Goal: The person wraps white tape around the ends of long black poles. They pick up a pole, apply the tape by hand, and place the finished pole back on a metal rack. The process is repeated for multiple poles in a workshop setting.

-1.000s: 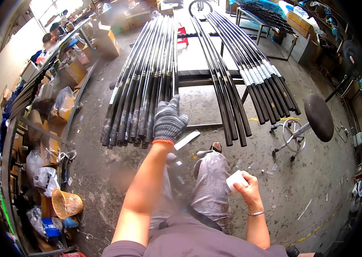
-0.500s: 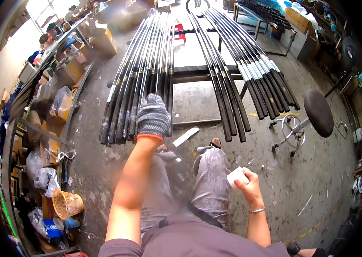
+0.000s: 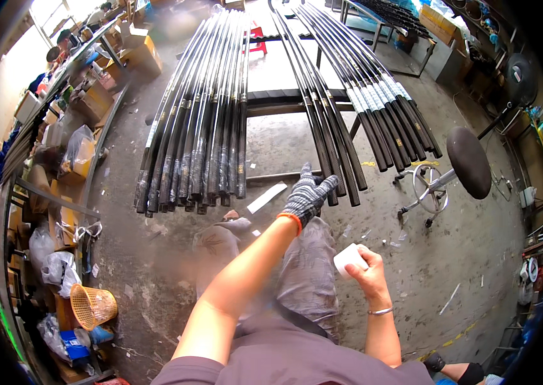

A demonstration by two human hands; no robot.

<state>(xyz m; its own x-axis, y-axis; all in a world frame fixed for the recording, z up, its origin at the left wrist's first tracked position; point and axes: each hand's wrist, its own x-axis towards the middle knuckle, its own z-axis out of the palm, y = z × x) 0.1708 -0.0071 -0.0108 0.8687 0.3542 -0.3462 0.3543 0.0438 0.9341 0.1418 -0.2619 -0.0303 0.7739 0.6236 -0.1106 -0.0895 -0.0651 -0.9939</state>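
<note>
My left hand (image 3: 310,194), in a grey knitted glove with an orange cuff, is at the near end of the middle group of black poles (image 3: 331,154). Its fingers are apart, and the thumb side is next to the leftmost pole's end; whether they touch cannot be made out. My bare right hand (image 3: 369,273) is closed round a small white roll (image 3: 350,259), held over the floor right of my knees. To the left lies a larger group of black poles (image 3: 184,147), some with shiny clear wrapping. A third group of poles (image 3: 390,131), with white bands, rests at the right.
The poles lie across a rack with a dark padded crossbar (image 3: 274,97). A round-seated stool (image 3: 469,163) stands at the right. Along the left are a shelf with cartons (image 3: 91,102), plastic bags and a yellow basket (image 3: 93,305). A white strip (image 3: 267,198) lies on the floor.
My left hand has moved right, from the left group of poles to the ends of the middle group. My right hand still holds the white roll. The view has shifted slightly.
</note>
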